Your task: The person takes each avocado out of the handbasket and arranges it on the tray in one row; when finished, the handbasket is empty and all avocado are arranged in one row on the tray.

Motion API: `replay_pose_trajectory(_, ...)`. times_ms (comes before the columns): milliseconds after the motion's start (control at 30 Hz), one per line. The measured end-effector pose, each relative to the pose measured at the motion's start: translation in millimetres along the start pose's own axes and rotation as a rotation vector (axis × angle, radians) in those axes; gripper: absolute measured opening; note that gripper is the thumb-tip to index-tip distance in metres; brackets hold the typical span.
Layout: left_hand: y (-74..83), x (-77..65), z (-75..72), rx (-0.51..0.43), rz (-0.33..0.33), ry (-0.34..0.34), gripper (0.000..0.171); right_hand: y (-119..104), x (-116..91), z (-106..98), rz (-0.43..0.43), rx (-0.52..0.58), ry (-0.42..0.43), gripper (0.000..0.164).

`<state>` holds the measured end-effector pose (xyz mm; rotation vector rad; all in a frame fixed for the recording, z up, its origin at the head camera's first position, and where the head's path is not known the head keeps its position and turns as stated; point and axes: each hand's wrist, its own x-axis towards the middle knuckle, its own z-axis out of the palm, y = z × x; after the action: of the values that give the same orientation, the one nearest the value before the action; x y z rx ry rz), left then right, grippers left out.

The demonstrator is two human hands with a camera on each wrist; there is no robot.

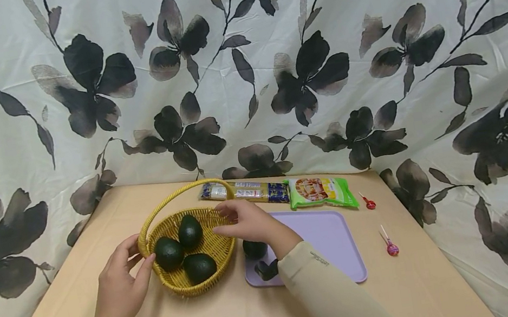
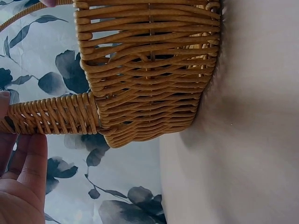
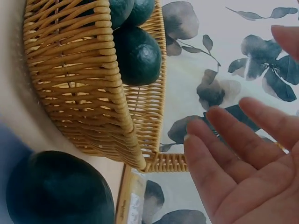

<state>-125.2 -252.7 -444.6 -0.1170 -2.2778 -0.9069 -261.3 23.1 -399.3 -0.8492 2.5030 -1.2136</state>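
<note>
A yellow wicker basket with a tall arched handle stands on the table, with three dark green avocados inside. My left hand is at the handle's left end, thumb on one side and fingers on the other; in the left wrist view the fingers lie against the woven strip. Over the basket's right rim, near the handle's other end, is my right hand, its fingers spread and holding nothing. Another avocado lies on the purple tray, partly hidden by the right wrist.
Behind the tray lie a long gold and blue packet and a green snack bag. Two wrapped lollipops, one red and one pinkish, lie to the right. A floral cloth hangs along the table's back edge.
</note>
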Motion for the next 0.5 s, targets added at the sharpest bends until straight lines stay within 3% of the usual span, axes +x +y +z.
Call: replay_pose_trajectory(500,-0.1,0.5,-1.4,-0.011,0.002,-0.009,0.059,-5.1,14.7,12.2,0.005,-0.039,-0.105,0.066)
